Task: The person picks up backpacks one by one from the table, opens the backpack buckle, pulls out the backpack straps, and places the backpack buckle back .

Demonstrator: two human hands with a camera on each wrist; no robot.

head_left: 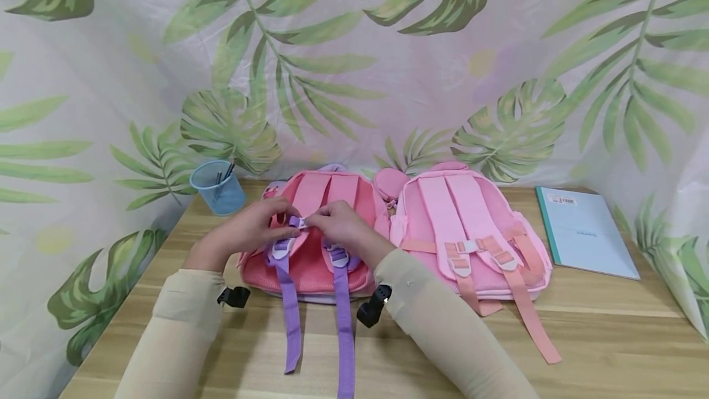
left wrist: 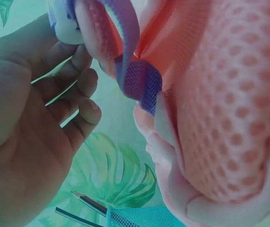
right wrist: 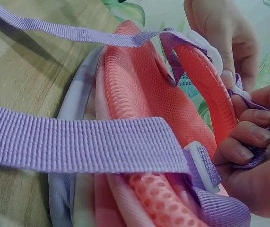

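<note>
A coral-pink backpack (head_left: 310, 279) lies on the table with its shoulder straps facing up. Over those straps, both hands meet at a small white buckle (head_left: 299, 221) on a short purple chest strap (right wrist: 262, 109). My left hand (head_left: 252, 226) pinches the buckle's left side between thumb and fingers. From the right, my right hand (head_left: 346, 226) pinches the other side, its fingers curled around the purple webbing. White adjusters (head_left: 340, 256) sit lower on the shoulder straps, and long purple strap ends (head_left: 344, 325) hang toward the table's front edge. Fingers partly hide the buckle.
Touching on the right lies a second, light pink backpack (head_left: 410, 220) with peach straps and a fastened white chest buckle (head_left: 468, 246). A blue mesh pen cup (head_left: 227, 197) holding pencils stands back left. At far right lies a light blue notebook (head_left: 592, 233). Leaf-patterned cloth (head_left: 421, 79) hangs behind.
</note>
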